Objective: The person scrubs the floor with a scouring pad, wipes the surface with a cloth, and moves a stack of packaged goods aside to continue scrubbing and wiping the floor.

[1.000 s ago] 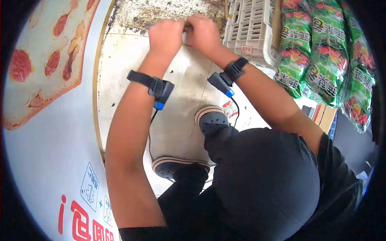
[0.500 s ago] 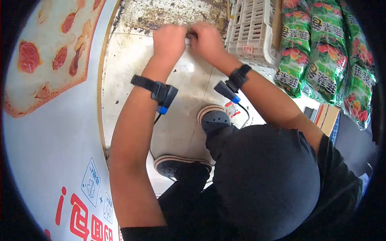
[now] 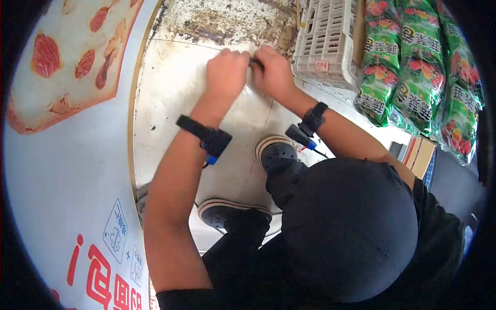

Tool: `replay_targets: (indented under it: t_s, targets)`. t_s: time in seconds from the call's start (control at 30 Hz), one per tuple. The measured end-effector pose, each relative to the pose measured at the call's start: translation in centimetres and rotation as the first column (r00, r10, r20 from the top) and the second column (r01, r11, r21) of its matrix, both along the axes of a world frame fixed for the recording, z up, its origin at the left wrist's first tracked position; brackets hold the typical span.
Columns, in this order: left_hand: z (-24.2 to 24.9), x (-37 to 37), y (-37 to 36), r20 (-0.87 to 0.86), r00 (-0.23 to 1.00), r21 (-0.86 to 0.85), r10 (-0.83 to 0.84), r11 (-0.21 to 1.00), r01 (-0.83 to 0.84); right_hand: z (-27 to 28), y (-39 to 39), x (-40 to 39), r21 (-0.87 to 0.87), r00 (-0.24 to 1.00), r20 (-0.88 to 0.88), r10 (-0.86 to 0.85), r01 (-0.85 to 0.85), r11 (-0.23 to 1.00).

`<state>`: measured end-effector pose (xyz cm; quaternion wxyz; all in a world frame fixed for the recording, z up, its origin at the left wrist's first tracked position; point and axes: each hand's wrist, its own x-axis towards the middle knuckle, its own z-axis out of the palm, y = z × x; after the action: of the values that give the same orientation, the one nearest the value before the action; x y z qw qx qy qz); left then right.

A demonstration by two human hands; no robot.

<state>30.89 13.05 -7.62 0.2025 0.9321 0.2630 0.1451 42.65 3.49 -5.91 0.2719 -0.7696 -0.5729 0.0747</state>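
Observation:
My left hand (image 3: 227,73) is a closed fist, thumb side toward the other hand. Close beside it my right hand (image 3: 273,72) is closed too, fingers pinched. Something small and dark shows in the gap at the right fingertips, too hidden to name. Both hands are above the pale tiled floor (image 3: 175,82), just short of its dirty, stained part. A black strap with a dark device sits on each wrist.
A white plastic crate (image 3: 325,44) stands to the right of my hands. Beside it hang green printed packets (image 3: 413,67). A large white panel (image 3: 77,170) with food pictures and red lettering runs along the left. My dark clogs (image 3: 232,213) are on the floor below.
Both hands have come down in the view, nearer to my body, and slightly right. They remain closed and close together. The surroundings have shifted a little with the camera.

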Motion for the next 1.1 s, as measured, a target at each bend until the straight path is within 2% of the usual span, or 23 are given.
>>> replay_targets:
  t_s: [0.03, 0.07, 0.17, 0.27, 0.33, 0.37, 0.43, 0.5, 0.57, 0.63, 0.77, 0.9, 0.97, 1.0, 1.03, 1.1]
  targets:
    - [0.0, -0.5, -1.1, 0.028, 1.000, 0.011, 0.000, 1.000, 0.000, 0.3, -0.7, -0.6, -0.065, 0.998, -0.063, -0.016, 0.012, 0.998]
    - [-0.2, -0.5, -1.3, 0.023, 1.000, 0.010, -0.002, 1.000, 0.001, 0.5, -0.5, -0.8, -0.043, 1.000, -0.030, 0.008, -0.010, 0.999]
    - [0.0, 0.7, 0.6, 0.050, 0.991, 0.108, 0.127, 0.985, -0.132, -0.5, 2.9, 0.4, 0.040, 1.000, -0.029, 0.007, -0.006, 0.999]
    - [0.0, 1.6, 4.8, 0.160, 0.981, 0.154, 0.108, 0.979, -0.133, -0.9, 6.7, 2.2, 0.028, 0.997, 0.061, 0.037, -0.039, 0.999]
    - [0.0, 1.5, 4.9, 0.255, 0.967, 0.194, 0.030, 0.978, -0.082, -0.6, 5.6, 2.1, 0.003, 0.997, 0.081, 0.020, -0.020, 1.000]
    - [0.0, 0.9, 3.6, 0.263, 0.965, 0.195, 0.024, 0.978, -0.077, -0.3, 3.8, 0.9, -0.023, 1.000, 0.026, 0.005, -0.004, 1.000]
    - [0.0, -0.6, 1.4, 0.152, 0.988, -0.014, 0.005, 1.000, -0.003, 0.0, 2.9, 0.3, -0.033, 1.000, -0.021, 0.003, -0.004, 0.999]
    - [-0.3, -0.4, 1.2, 0.169, 0.984, -0.014, 0.052, 0.999, -0.050, -0.2, 2.1, -0.3, -0.091, 0.995, -0.097, -0.014, 0.005, 0.996]
    - [-0.5, 0.4, 2.2, 0.188, 0.977, -0.018, 0.096, 0.995, -0.095, -0.6, 4.5, 0.7, -0.077, 0.998, -0.070, -0.006, 0.000, 0.997]
    - [-0.6, 2.1, 4.8, 0.266, 0.953, 0.068, 0.147, 0.983, -0.171, -1.1, 7.3, 1.7, 0.083, 0.999, 0.030, 0.022, -0.025, 0.996]
    - [-0.6, 0.9, 4.5, 0.261, 0.958, 0.103, 0.115, 0.984, -0.146, -0.9, 5.9, 1.1, 0.026, 1.000, 0.011, -0.008, 0.008, 1.000]
    - [0.1, -1.1, 1.1, 0.126, 0.987, -0.030, 0.095, 0.995, -0.092, 0.0, 2.4, -0.8, -0.064, 0.993, -0.115, -0.027, 0.019, 0.998]
    - [-0.4, -0.9, 1.9, 0.259, 0.951, 0.076, 0.168, 0.978, -0.193, -0.3, 4.8, -0.3, -0.029, 0.994, -0.108, -0.013, 0.010, 1.000]
    - [-0.2, -0.4, 3.3, 0.220, 0.959, 0.062, 0.180, 0.978, -0.198, -0.7, 7.0, 0.4, 0.027, 0.998, -0.054, 0.036, -0.035, 0.999]
    - [0.0, -0.1, 4.6, 0.256, 0.948, 0.072, 0.189, 0.974, -0.214, -1.2, 8.0, 0.7, 0.074, 0.997, 0.002, 0.079, -0.079, 0.994]
    - [-0.2, 0.2, 5.9, 0.278, 0.948, 0.006, 0.154, 0.987, -0.162, -1.7, 8.3, 0.9, 0.071, 0.997, -0.003, 0.077, -0.077, 0.995]
